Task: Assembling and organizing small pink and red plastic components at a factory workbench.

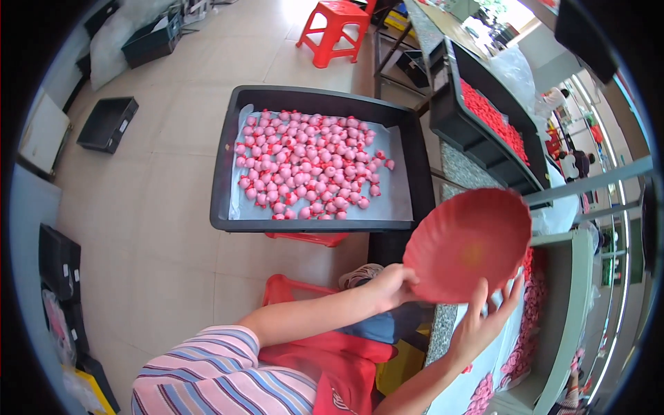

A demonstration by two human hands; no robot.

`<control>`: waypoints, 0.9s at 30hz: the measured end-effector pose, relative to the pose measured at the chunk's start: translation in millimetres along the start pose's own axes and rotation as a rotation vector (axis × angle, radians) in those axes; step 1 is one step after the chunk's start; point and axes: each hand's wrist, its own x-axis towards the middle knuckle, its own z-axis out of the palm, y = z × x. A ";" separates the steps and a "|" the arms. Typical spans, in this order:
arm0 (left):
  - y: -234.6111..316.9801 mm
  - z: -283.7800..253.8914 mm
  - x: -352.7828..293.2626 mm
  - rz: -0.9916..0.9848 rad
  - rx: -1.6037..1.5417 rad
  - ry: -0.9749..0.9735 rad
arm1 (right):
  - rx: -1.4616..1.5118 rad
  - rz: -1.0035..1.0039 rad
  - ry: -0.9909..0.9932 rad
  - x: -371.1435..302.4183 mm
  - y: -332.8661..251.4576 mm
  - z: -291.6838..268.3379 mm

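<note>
Gripping the left rim of a red bowl (470, 245) in the closed fingers of the left hand (393, 285); spreading the fingers of the right hand (481, 321) loosely at its near rim. Held tilted over the edge of the bench (458, 166), right of a black tray (221, 166) of pink-and-red balls (311, 162). Round, scalloped around the rim, slightly blurred, faintly yellowish mid-bottom.
</note>
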 end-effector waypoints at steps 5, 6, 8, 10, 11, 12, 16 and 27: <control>-56.4 -15.7 -33.3 -0.024 0.390 0.057 | 0.250 0.329 0.208 -94.7 91.9 -86.8; -62.3 -11.9 -43.1 -0.065 0.506 0.064 | 0.169 0.446 0.240 -121.0 113.2 -100.9; -71.8 -39.0 -56.0 -0.009 0.675 0.140 | 0.074 0.448 0.193 -155.1 122.8 -109.2; -71.8 -7.7 -79.9 0.053 0.872 0.090 | 0.055 0.529 0.128 -180.7 117.6 -112.7; -57.6 -28.1 -81.8 0.019 0.928 0.066 | 0.357 0.599 0.166 -200.6 132.5 -100.0; -61.4 -23.8 -81.2 0.105 0.884 0.001 | 0.517 0.714 0.119 -205.9 125.7 -98.9; -58.1 -32.4 -20.1 0.088 0.991 -0.111 | 0.340 0.655 0.035 -244.6 116.6 -120.6; -90.8 54.2 82.3 0.162 0.913 -0.139 | -0.063 0.609 -0.144 -281.9 107.6 -143.5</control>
